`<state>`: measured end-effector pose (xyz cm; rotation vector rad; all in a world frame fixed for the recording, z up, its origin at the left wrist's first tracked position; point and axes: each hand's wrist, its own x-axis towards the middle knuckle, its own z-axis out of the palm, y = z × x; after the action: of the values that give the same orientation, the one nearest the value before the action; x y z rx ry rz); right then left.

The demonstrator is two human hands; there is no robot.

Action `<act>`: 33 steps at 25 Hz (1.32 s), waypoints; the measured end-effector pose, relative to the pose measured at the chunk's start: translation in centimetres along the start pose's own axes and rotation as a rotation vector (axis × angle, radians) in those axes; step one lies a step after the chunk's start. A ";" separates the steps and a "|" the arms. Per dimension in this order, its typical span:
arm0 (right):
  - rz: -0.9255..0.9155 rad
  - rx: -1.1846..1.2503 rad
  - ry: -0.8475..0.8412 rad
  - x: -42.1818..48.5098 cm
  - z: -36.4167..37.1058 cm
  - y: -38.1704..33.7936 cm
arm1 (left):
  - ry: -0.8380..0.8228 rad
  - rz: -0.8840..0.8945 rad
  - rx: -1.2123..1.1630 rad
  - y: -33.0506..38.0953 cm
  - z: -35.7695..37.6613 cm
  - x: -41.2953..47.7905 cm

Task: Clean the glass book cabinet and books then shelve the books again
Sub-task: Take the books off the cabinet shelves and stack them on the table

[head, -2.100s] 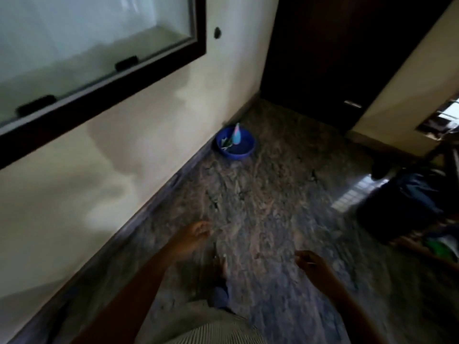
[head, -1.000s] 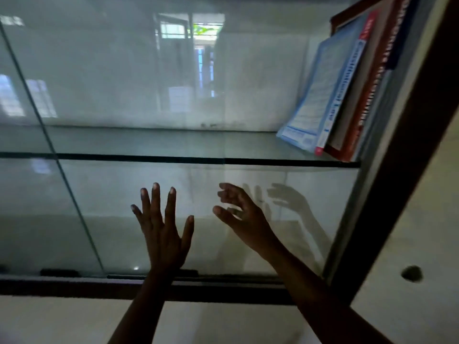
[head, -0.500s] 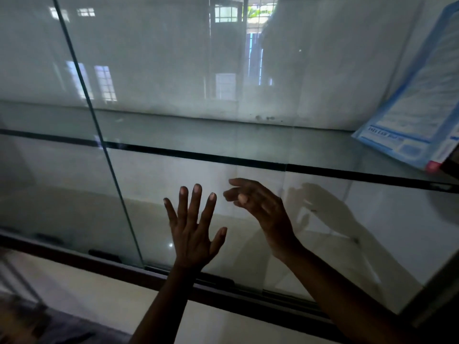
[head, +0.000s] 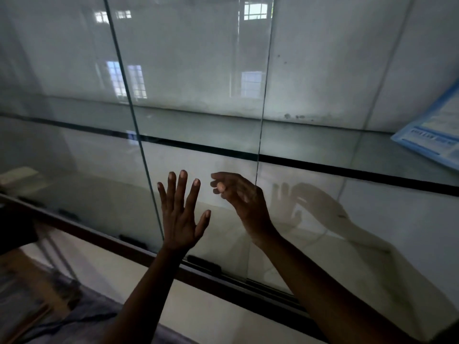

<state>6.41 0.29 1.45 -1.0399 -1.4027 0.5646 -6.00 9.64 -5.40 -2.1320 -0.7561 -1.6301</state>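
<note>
The glass book cabinet fills the view, with a sliding glass door in front of a glass shelf. My left hand lies flat on the glass with fingers spread, near the door's left edge. My right hand is raised beside it, fingers bent loosely toward the pane's right edge, holding nothing. A blue-and-white book leans on the shelf at the far right, partly cut off. A pale book lies on the lower shelf at the far left.
The cabinet's dark wooden bottom frame with sliding tracks runs diagonally below my hands. A cream wall lies under it. Wooden furniture and dark floor show at the lower left.
The view has shifted from the floor up to the cabinet. Since then the glass door has slid left under my hands, and its right edge now shows by my right hand.
</note>
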 end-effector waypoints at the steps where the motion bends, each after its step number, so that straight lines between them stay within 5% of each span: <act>1: 0.027 -0.054 0.023 -0.2 -0.2 -0.3 | -0.020 -0.052 -0.051 0.8 -0.6 0.1; 4: 0.105 -0.190 0.101 -3.1 -2.2 -1.7 | -0.080 -0.208 -0.229 5.6 -3.5 0.9; 9: 0.037 -0.318 0.390 -10.4 -9.5 -6.3 | -0.161 -0.063 -0.523 15.1 -6.7 6.2; 15: -0.217 -0.429 0.840 -12.6 -17.1 -11.8 | -0.342 0.113 -0.921 23.9 -2.1 12.8; 18: -0.199 -0.533 0.850 -11.8 -18.1 -11.7 | -0.384 0.001 -1.134 26.6 -0.1 16.0; 21: -0.143 -0.733 0.781 -10.3 -18.1 -11.9 | -0.619 -0.258 -1.430 28.3 0.7 19.2; 25: -0.121 -0.693 0.733 -8.0 -18.0 -12.8 | -0.758 -0.495 -1.614 28.5 1.7 21.3; 30: -0.055 -0.718 0.523 -7.5 -17.9 -13.7 | -0.694 -0.435 -1.610 28.6 2.6 21.3; 33: -0.136 -0.712 0.724 -8.9 -18.3 -13.5 | -0.692 -0.493 -1.603 28.9 2.4 21.1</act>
<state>19.29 -18.25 10.82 -1.4923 -0.9976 -0.4377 17.45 -7.77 15.44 -4.0007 0.1274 -2.0050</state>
